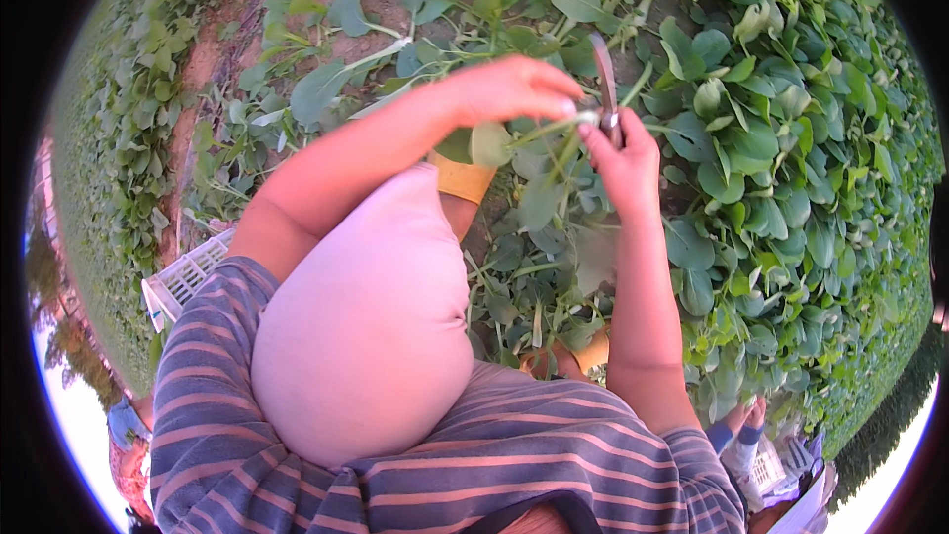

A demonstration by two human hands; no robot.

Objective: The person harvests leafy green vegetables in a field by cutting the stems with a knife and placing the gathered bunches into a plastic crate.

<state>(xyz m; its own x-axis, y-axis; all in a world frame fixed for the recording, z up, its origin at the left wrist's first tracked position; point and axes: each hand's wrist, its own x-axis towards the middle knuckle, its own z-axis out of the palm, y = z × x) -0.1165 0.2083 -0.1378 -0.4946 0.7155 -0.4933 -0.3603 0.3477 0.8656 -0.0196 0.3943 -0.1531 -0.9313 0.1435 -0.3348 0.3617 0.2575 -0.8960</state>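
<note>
My right hand (626, 159) grips a knife (606, 74) with a curved blade pointing up and away. A cut leafy green plant (545, 135) is also at this hand; its pale stem end lies by my right thumb, beside the knife's handle. Its leaves hang down to the left. My left hand (515, 89) is blurred over the stem end, its fingertips touching or very near it. Whether those fingers grip the stem is unclear. Cut plants (326, 85) lie on the soil beyond my left forearm.
Dense leafy greens (771, 156) stand on the right. Another row (126, 163) runs along the left, past a soil strip (196, 89). A white plastic crate (189, 274) sits behind my left elbow. Other people (127, 452) (741, 430) are at both lower edges. My bent knee (363, 319) rises below my left arm.
</note>
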